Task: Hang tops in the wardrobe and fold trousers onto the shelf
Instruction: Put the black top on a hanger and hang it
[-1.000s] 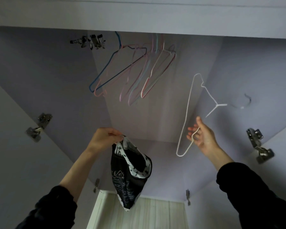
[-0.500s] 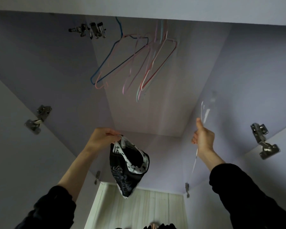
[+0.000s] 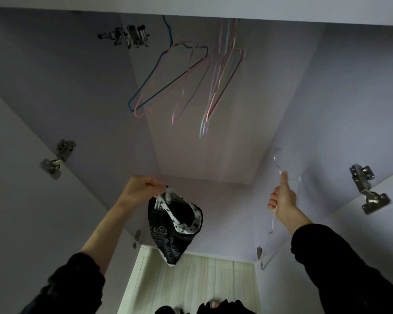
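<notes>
- Presently, a black top (image 3: pixel 175 225) with star-print trim is held up inside the wardrobe (image 3: pixel 55 87), pinched at the neckline by the left hand (image 3: pixel 143 189).
- It is judged light and limp; the neckline is best kept hold of.
- A motion-blurred white hanger (image 3: pixel 273 219) is gripped in the raised right hand (image 3: pixel 283 198), thumb up.
- Coloured hangers (image 3: pixel 182 80) are seen above.

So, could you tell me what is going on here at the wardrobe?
A person stands at the open wardrobe, getting a top onto a hanger. The left hand grips a black top with white star-print trim by its neck, so it dangles. The right hand holds a white hanger, motion-blurred, apart from the top. The top is not on the hanger yet. Several coloured hangers hang empty at the top of the wardrobe.
</notes>
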